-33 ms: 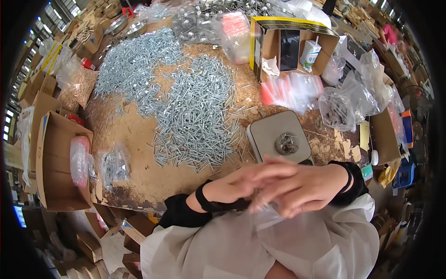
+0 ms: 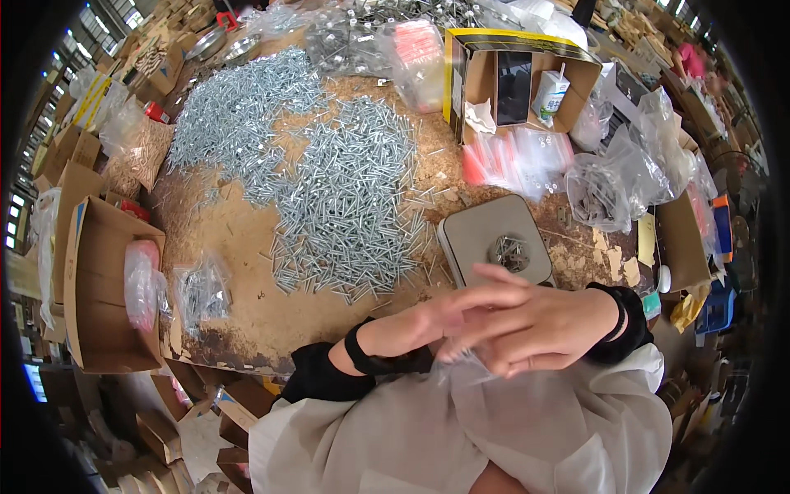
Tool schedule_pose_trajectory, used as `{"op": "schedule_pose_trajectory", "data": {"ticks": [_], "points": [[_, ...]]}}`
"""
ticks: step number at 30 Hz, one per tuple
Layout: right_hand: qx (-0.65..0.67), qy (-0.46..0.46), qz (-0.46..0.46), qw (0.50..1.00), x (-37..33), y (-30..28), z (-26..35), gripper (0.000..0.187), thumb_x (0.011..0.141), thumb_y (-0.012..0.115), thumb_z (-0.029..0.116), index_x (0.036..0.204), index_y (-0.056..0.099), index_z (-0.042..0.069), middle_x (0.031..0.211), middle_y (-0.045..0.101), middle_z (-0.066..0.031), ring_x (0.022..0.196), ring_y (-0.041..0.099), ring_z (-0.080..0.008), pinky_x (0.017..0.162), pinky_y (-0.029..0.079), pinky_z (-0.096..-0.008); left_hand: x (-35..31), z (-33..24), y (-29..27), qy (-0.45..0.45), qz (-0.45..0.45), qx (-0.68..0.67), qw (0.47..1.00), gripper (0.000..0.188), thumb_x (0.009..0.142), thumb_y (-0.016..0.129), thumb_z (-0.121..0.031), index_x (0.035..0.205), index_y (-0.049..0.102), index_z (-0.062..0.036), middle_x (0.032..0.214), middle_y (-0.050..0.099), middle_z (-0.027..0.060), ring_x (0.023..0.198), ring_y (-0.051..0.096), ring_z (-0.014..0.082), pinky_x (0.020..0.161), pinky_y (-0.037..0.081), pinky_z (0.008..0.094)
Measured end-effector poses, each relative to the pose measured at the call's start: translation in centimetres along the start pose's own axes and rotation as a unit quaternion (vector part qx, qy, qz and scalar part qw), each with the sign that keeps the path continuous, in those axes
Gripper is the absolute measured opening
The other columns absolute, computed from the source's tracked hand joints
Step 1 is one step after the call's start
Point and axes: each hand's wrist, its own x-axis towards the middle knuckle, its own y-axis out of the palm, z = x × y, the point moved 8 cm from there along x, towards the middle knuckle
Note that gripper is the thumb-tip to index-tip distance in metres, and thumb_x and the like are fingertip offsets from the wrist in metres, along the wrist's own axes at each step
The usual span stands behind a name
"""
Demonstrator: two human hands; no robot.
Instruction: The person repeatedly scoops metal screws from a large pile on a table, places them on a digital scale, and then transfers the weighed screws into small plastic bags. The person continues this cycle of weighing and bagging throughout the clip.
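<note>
Head view: square metal tin [image 2: 477, 230] sits between right hand [image 2: 531, 325] and open carton [image 2: 580, 92].

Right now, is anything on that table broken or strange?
Yes. The tabletop looks damaged: its surface is flaking right of the metal tin. A drink carton looks out of place, in an open box sharing the tabletop with loose metal pieces.

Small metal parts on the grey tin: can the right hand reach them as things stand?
Probably yes: the right hand is near, with no obstacle visible before the small metal parts on the grey tin, though it seems busy with a clear plastic bag.
</note>
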Motion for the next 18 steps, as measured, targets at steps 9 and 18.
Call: {"op": "schedule_pose_trajectory", "data": {"ticks": [9,18], "points": [[-0.083,0.134,-0.119,0.98,-2.4,-3.2,-1.5,0.023,0.091,0.072,0.023,0.111,0.067,0.011,0.12,0.065,-0.0072,0.131,0.052,-0.0346,0.119,0.009,-0.0611,-0.5,-0.1,-0.1,-0.034,-0.039,0.117,0.992,0.059,0.077,0.081,0.001,0.129,0.053,-0.0039,0.109,0.06,0.0041,0.103,0.059,0.0139,0.088,0.049,0.0312],[-0.22,0.31,-0.165,0.91,-8.3,-4.9,-6.3,0.081,0.071,0.08,0.006,0.144,0.045,0.008,0.143,0.048,-0.0162,0.139,0.039,-0.0391,0.116,0.031,-0.0488,0.4,-3.0,-1.0,0.12,-0.197,0.449,0.863,0.054,0.081,0.065,0.013,0.131,0.051,-0.0004,0.096,0.061,0.0056,0.093,0.06,0.0129,0.086,0.048,0.0284]]}}
